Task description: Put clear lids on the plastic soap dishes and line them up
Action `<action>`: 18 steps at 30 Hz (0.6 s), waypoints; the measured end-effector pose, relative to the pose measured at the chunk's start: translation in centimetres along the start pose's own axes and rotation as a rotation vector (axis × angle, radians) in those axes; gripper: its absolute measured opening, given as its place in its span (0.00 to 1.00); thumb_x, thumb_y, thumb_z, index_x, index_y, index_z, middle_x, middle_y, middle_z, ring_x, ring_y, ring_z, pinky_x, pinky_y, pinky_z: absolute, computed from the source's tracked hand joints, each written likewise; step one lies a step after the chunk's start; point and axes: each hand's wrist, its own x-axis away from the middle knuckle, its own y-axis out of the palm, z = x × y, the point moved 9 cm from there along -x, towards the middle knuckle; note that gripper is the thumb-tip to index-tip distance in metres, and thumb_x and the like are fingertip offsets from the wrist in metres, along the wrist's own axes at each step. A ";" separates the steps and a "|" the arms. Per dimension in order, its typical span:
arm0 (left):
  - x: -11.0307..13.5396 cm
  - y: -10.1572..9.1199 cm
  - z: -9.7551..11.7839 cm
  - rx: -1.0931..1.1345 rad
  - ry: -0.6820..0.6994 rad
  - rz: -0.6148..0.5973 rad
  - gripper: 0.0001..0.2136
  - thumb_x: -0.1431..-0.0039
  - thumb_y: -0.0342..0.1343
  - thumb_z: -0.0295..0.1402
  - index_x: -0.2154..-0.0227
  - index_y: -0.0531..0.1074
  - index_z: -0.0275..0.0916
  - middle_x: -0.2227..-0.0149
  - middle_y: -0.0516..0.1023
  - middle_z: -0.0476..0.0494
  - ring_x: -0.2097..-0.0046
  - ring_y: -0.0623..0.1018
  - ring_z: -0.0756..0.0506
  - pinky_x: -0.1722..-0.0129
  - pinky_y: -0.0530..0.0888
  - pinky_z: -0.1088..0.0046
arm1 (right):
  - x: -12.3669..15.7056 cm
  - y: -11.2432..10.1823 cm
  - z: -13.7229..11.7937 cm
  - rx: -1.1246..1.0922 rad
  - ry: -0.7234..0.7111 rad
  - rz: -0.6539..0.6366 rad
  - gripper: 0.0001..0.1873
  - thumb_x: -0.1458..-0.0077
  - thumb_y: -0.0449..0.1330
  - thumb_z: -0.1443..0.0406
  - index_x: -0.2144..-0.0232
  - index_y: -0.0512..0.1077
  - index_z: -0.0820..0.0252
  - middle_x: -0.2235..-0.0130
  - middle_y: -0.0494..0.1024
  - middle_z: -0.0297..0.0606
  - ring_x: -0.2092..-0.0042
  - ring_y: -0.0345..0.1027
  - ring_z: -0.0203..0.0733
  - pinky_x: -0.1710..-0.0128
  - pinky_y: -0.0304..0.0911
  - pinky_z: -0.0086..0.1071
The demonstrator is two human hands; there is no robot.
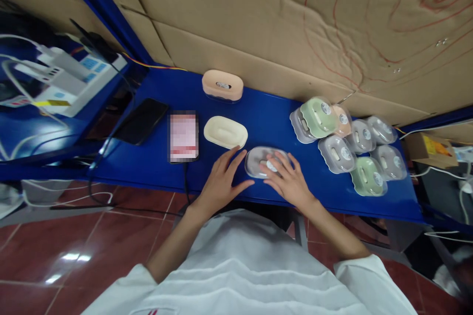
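Note:
A grey soap box with a clear lid (254, 161) lies on the blue table in front of me. Over its right part rests my right hand (288, 179), fingers spread across the lid and covering some of it. My left hand (220, 177) is just left of the box, thumb and fingers apart with nothing between them. Its fingertips come close to the near edge of a cream oval dish (225, 132), which lies behind it. Farther back stands a peach soap box (222, 84) with a dark label.
Several lidded boxes in grey, green (320, 117) and peach (342, 119) cluster on the right, some stacked. Left are a device with a blurred-out screen (184, 137), a black phone-like slab (142, 120) and a cabled power strip (83, 81). A cardboard wall (240, 24) bounds the back.

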 end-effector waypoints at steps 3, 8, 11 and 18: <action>-0.4 -0.7 0.1 -0.197 -0.045 0.082 0.29 0.27 0.56 0.43 0.28 0.61 0.43 0.29 0.67 0.28 0.29 0.68 0.28 0.32 0.67 0.41 | -2.2 -0.3 3.3 0.005 0.207 -0.009 0.30 0.25 0.53 0.55 0.25 0.60 0.46 0.25 0.62 0.47 0.23 0.51 0.62 0.27 0.46 0.68; 0.7 1.8 3.4 -0.246 0.070 -0.046 0.21 0.28 0.53 0.27 0.36 0.73 0.45 0.37 0.78 0.35 0.41 0.79 0.35 0.39 0.72 0.48 | -10.3 -1.7 5.7 -0.031 0.240 0.066 0.31 0.23 0.43 0.61 0.23 0.53 0.55 0.23 0.56 0.48 0.21 0.43 0.59 0.25 0.33 0.70; 1.8 2.3 4.5 -0.261 0.089 -0.042 0.24 0.30 0.52 0.23 0.35 0.72 0.45 0.36 0.77 0.36 0.39 0.78 0.35 0.40 0.71 0.50 | -16.8 -1.1 5.1 -0.057 0.127 0.060 0.31 0.25 0.42 0.67 0.24 0.54 0.62 0.23 0.56 0.47 0.21 0.44 0.52 0.23 0.36 0.59; 3.1 0.1 2.2 -0.302 0.008 0.099 0.15 0.27 0.56 0.32 0.41 0.76 0.45 0.40 0.81 0.37 0.36 0.75 0.32 0.34 0.63 0.41 | -27.0 2.3 4.3 -0.033 0.077 -0.042 0.28 0.29 0.56 0.67 0.30 0.65 0.66 0.35 0.73 0.56 0.30 0.62 0.60 0.25 0.36 0.65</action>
